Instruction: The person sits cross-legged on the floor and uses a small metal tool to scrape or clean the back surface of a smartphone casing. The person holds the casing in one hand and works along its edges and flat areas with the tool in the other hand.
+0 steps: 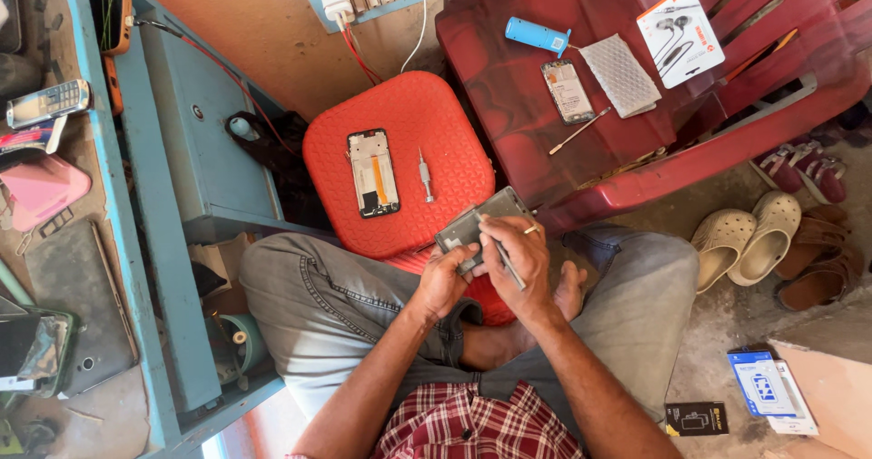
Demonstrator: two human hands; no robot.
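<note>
Left hand: the left hand [442, 277] grips the lower edge of a flat grey rectangular phone panel [479, 224], fingers closed on it, thumb on top.
Right hand: the right hand [520, 261] pinches a thin metal tool [505, 257] between its fingers, the tip resting against the panel; a ring shows on one finger.
Panel: held over the person's lap, at 5 o'clock from the round-cornered orange plastic stool [398, 159], touching both hands.
On the stool: an opened black-framed phone body [373, 173] lies flat, with a small silver screwdriver [424, 175] just beside it at 3 o'clock.
Red plastic chair [654, 123]: at 2 o'clock from the hands, carrying a blue cylinder [536, 35], another flat phone part [568, 90], a white textured pad [620, 75] and a white earphone pack [680, 34].
Floor: cream clogs [747, 237] at 3 o'clock from the hands.
Blue bench [136, 241]: at 9 o'clock, cluttered with phones.
</note>
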